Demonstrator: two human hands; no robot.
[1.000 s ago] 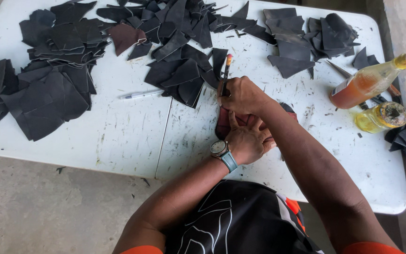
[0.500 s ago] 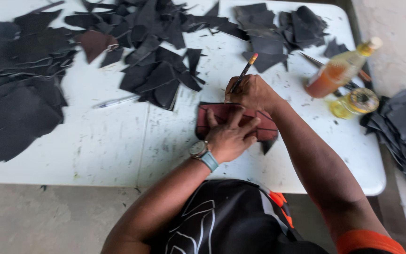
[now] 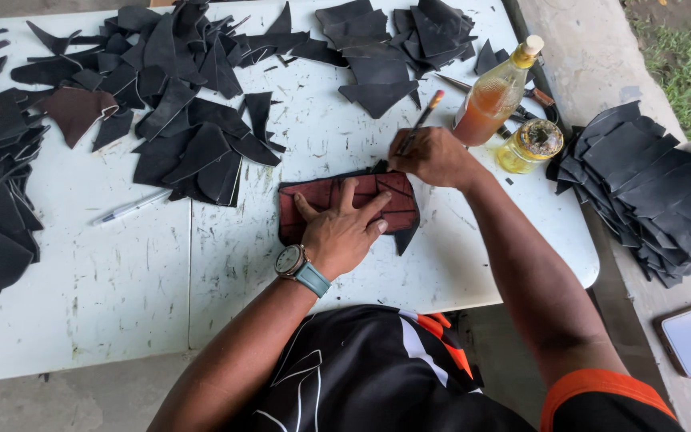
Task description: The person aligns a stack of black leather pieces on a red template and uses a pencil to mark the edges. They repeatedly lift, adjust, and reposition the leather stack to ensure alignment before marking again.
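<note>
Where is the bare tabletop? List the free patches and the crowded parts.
Free: near edge of the white table, below the pen, left of the left hand; also between the reddish piece and the bottle. Crowded: far side under black leather scraps.

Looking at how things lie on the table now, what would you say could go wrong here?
The left hand presses the red piece flat; if it slips, the brush in the right hand may stray. The right forearm lies close to the bottle and open jar, so a wide stroke might tip them.
</note>
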